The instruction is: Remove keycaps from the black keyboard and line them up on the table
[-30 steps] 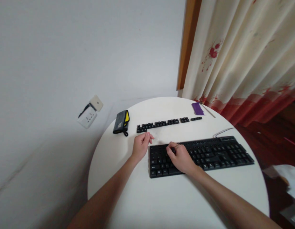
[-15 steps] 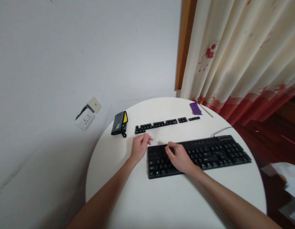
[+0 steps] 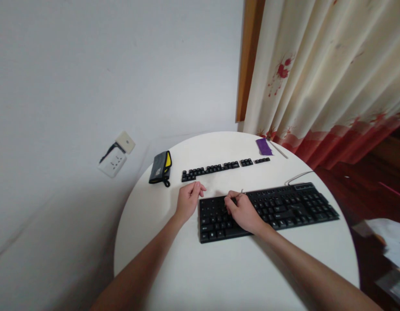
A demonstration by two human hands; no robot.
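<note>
A black keyboard (image 3: 284,203) lies on the round white table, its upper left part showing bare spots without keycaps. Over that part, my right hand (image 3: 241,211) is closed in a pinch around a thin wire tool (image 3: 242,191); only a bit of it sticks out above the fingers, and its lower end is hidden. My left hand (image 3: 188,201) rests just off the keyboard's left edge, fingers curled together; whether anything is inside cannot be seen. Beyond both hands, loose black keycaps (image 3: 213,169) stand lined up in a row of groups.
A grey and yellow pouch (image 3: 160,167) lies at the table's left edge. Toward the back right are a purple cloth (image 3: 263,147) and a thin stick-like brush (image 3: 279,149). The keyboard cable (image 3: 298,176) runs off to the right. A wall and a curtain (image 3: 316,86) border the table.
My right hand has turned slightly over the same part of the keyboard, and the wire end now points upward. My left hand stays in place. The view has shifted a little.
</note>
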